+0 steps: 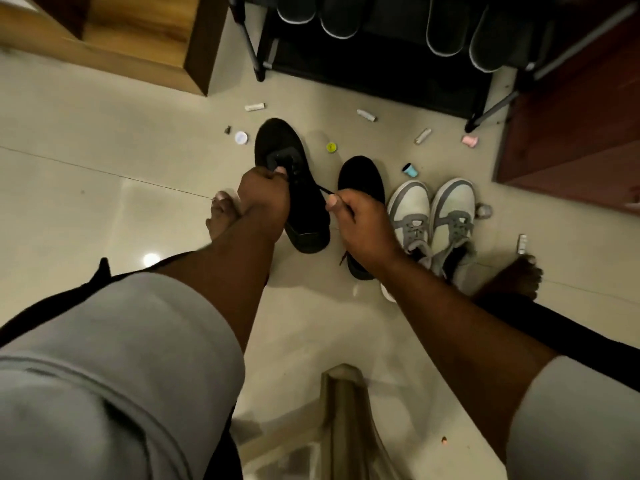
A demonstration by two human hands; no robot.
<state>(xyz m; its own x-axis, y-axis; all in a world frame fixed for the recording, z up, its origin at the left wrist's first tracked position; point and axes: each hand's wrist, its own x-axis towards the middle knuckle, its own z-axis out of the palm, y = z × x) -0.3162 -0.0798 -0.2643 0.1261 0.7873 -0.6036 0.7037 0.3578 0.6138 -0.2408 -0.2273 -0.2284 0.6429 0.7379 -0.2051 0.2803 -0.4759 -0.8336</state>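
Left hand [265, 199] fingers curl around the black shoe [294, 188]; right hand [360, 223] pinches its lace [323, 190].

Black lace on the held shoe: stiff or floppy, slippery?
Probably floppy: the black lace runs straight only where the right hand pinches it taut against the black shoe, which the left hand grips. It is thin, so it may slip from a loose pinch. Released, it would likely drop limp.

Glossy beige floor tiles [86, 140] catch one bright spot of glare [151, 259]. A black metal shoe rack [381, 81] stands ahead, between a light wooden cabinet [138, 39] and a reddish-brown cabinet [571, 133].
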